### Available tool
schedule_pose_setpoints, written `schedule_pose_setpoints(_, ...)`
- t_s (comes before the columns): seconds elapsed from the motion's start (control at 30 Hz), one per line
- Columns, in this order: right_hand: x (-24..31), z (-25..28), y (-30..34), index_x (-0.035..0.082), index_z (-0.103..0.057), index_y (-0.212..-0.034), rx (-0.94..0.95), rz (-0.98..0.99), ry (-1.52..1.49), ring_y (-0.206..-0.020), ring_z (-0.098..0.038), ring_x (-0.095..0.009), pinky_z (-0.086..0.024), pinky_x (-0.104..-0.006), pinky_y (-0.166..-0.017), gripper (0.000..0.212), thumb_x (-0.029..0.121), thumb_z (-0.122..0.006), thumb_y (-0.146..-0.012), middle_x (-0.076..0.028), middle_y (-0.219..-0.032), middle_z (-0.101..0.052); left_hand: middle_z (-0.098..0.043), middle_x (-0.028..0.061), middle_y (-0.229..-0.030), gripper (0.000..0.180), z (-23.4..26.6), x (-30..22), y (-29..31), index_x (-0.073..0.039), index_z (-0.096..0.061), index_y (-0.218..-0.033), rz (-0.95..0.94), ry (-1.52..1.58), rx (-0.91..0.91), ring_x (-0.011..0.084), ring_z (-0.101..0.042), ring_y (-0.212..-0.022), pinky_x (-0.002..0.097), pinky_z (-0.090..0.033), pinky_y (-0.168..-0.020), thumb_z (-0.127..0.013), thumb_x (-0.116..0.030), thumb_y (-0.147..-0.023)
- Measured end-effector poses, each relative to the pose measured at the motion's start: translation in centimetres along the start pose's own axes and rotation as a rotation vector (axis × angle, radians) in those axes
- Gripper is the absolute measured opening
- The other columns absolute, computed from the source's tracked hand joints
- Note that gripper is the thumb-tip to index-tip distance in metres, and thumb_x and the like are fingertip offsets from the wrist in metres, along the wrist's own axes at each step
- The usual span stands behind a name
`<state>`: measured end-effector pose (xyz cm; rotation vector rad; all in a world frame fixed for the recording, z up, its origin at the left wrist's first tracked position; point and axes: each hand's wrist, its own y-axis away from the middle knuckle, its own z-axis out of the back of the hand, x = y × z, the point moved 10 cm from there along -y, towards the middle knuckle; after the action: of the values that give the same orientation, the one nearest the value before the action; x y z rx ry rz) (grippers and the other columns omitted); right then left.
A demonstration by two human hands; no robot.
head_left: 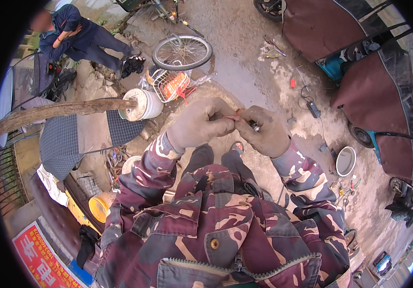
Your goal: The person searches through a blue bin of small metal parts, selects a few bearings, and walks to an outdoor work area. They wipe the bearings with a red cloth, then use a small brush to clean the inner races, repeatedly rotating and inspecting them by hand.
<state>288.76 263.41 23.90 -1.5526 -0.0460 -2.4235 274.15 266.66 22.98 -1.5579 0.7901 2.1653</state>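
Between our fists, we are pinching a thin reddish wire piece (237, 116), lying left-right: grimy left hand (200, 123) and right hand (264, 130) both closed on it; spoked wheel (182, 52), white bucket (141, 104) beyond.

Yard layout, seen from above
Hands (235, 126) centre; bicycle wheel (182, 52) at 12 o'clock; bucket (141, 104) at 10; bowl (346, 161) at 3.
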Motion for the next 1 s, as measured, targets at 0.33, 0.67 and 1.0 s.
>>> schedule_pose_setpoints(0.33, 2.0, 0.0, -0.8, 0.002, -0.073, -0.093, 0.097, 0.108, -0.002, -0.074, -0.072, -0.033, -0.056, -0.0395, -0.066, 0.012, 0.014, -0.075, -0.090, -0.015, -0.085, -0.072, -0.073, 0.0085, -0.092, 0.015, -0.2, -1.0, 0.7, 0.001, -0.073, -0.100, -0.193, 0.056, -0.006, 0.0149, -0.069, -0.079, 0.0306, -0.054, -0.069, -0.078, -0.007, -0.089)
schedule_pose_setpoints(0.67, -0.5, -0.3, -0.8, -0.001, -0.076, -0.098, 0.090, -0.050, -0.134, -0.073, -0.070, -0.022, -0.055, -0.0360, -0.067, 0.018, 0.017, -0.076, -0.094, -0.013, -0.085, -0.072, -0.076, 0.0092, -0.095, 0.020, 0.2, -1.1, 0.6, 0.001, -0.076, -0.106, -0.157, 0.108, -0.014, 0.0157, -0.071, -0.084, 0.0320, -0.056, -0.074, -0.075, -0.014, -0.094)
schedule_pose_setpoints(1.0, -2.3, -0.4, 0.1, -0.003, -0.075, -0.108, 0.105, -0.234, -0.198, -0.073, -0.068, -0.016, -0.055, -0.0332, -0.068, 0.028, 0.020, -0.079, -0.093, -0.011, -0.090, -0.073, -0.075, 0.0071, -0.100, 0.027, 0.9, 0.7, 0.0, 0.004, -0.076, -0.116, 0.099, 0.146, 0.008, 0.0115, -0.068, -0.093, 0.0293, -0.055, -0.083, -0.074, -0.016, -0.098)
